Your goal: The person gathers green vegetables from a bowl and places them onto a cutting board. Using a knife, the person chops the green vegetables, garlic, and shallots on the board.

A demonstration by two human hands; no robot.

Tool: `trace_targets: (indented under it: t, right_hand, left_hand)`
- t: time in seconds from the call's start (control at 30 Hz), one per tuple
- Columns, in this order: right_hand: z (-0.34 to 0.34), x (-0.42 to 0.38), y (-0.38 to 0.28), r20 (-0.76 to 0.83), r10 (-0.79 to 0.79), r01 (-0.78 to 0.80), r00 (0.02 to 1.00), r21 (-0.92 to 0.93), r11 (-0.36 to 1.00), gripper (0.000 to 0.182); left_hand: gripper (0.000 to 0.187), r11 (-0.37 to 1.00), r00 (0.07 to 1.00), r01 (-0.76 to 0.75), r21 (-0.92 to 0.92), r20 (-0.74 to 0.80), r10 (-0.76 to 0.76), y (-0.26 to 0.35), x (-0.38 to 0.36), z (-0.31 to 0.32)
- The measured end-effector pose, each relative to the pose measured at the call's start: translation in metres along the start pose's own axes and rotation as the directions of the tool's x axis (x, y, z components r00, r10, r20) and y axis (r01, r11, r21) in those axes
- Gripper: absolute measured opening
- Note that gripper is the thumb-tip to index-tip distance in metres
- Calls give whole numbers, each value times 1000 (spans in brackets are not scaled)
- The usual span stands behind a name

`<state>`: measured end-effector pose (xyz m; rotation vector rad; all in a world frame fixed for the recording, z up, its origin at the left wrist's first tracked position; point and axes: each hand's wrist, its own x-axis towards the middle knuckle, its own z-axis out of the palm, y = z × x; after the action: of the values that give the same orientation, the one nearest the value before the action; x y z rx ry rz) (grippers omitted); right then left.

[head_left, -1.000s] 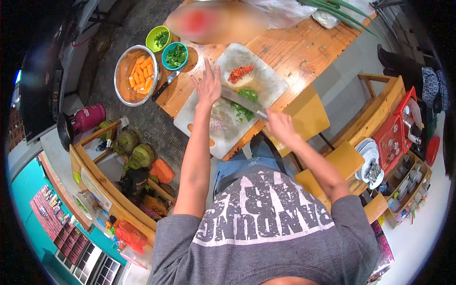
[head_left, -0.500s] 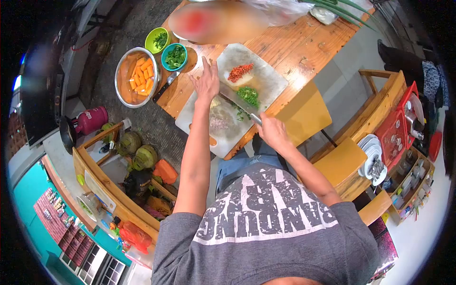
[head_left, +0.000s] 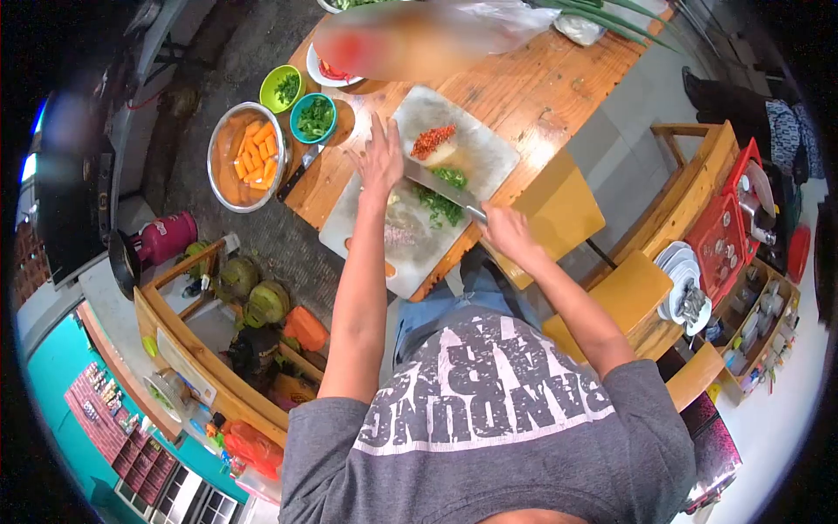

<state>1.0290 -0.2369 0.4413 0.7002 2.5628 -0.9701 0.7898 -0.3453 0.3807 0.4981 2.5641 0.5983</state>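
Note:
My right hand (head_left: 508, 233) is wrapped round the handle of a kitchen knife (head_left: 443, 186). Its broad blade lies slantwise across a heap of chopped green leaves (head_left: 443, 210) on a white cutting board (head_left: 489, 148). Fingers outstretched and spread, my left hand (head_left: 381, 159) is at the blade's tip end. Farther up the board sits a small pile of chopped red chili (head_left: 433, 141). Pale chopped bits (head_left: 400, 234) lie on the near left part of the board.
Left of the board are a teal bowl (head_left: 313, 119) and a lime bowl (head_left: 282, 88) of greens, a metal basin (head_left: 216, 166) with carrot pieces, and a second knife (head_left: 301, 175). Green stalks (head_left: 602, 16) lie at the far right. A yellow chair (head_left: 554, 214) stands beside the table (head_left: 541, 105).
The blade now lies across the greens, which show on both sides of it and more spread on the near side. Both hands keep nearly the same places; the view has shifted slightly.

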Motion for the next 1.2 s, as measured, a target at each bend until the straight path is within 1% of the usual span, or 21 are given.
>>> trace_targets:
  t: [0.07, 0.1, 0.13, 0.2, 0.33, 0.37, 0.4, 0.47, 0.5, 0.6, 0.63, 0.7, 0.73, 0.8, 0.9, 1.0, 1.1, 1.13, 1.2]
  right_hand:
    - [8, 0, 3, 2, 18, -18, 1000, 38, 999, 21]
    - [8, 3, 7, 11, 21, -21, 1000, 41, 999, 20]
    - [10, 0, 8, 26, 32, -33, 999, 44, 998, 20]
    - [4, 3, 4, 8, 27, -28, 1000, 42, 999, 19]
    - [11, 6, 20, 52, 24, -25, 998, 19, 1000, 19]
    - [-1, 9, 18, 91, 13, -15, 996, 22, 1000, 24]
    - [-20, 12, 13, 121, -37, 38, 992, -1, 999, 27]
    - [-58, 21, 7, 183, -121, 131, 976, -40, 991, 35]
    - [-64, 25, 11, 166, -191, 214, 968, -141, 967, 42]
    - [-87, 40, 21, 305, -273, 351, 912, -239, 905, 42]
    - [-85, 44, 30, 292, -312, 393, 904, -281, 876, 40]
    - [-85, 50, 39, 288, -355, 425, 890, -239, 873, 40]
    - [-85, 53, 41, 283, -372, 437, 884, -220, 872, 40]
    - [-80, 57, 44, 290, -359, 427, 887, -218, 878, 39]
    - [-78, 66, 43, 291, -372, 442, 882, -231, 867, 39]
    - [-71, 74, 50, 288, -367, 430, 885, -203, 880, 38]
    - [-75, 68, 41, 273, -333, 391, 903, -198, 899, 37]
    - [-78, 68, 32, 266, -325, 382, 907, -201, 902, 37]
    - [-86, 65, 8, 274, -263, 342, 925, -298, 891, 37]
  left_hand:
    - [71, 998, 996, 64, 9, 62, -65, -3, -7, -6]
    - [71, 999, 999, 41, 0, 28, -41, -5, -7, -3]
    - [72, 999, 999, 39, 12, 35, -40, -6, -11, -1]
    - [72, 999, 999, 33, 20, 19, -34, 2, -6, -1]
    - [74, 995, 994, 68, -75, 88, -61, 8, -10, -10]
    - [74, 992, 995, 65, -108, 78, -57, 12, -7, -11]
    - [75, 989, 995, 71, -133, 81, -60, 10, -10, -11]
    - [75, 985, 991, 121, -124, 77, -112, 10, -17, -8]
    - [75, 982, 989, 140, -124, 71, -132, 15, -17, -9]
    - [73, 952, 997, 41, -303, 71, -20, 26, -37, -18]
    - [73, 955, 1000, -6, -297, 10, 9, 25, -38, -15]
    - [72, 958, 991, -98, -270, -112, 70, 17, -38, -9]
    - [72, 951, 991, -82, -297, -124, 46, 14, -37, -6]
    - [72, 932, 990, -52, -358, -138, 2, 11, -32, 1]
    - [73, 958, 987, -79, -276, -156, 37, 4, -30, 5]
    - [72, 942, 987, -56, -330, -161, 3, 7, -31, 6]
    - [72, 981, 973, -100, -165, -224, 61, 11, -26, 2]
    - [72, 982, 970, -72, -176, -242, 27, 8, -21, 0]
    - [73, 981, 963, -4, -194, -265, -49, -3, -18, -1]
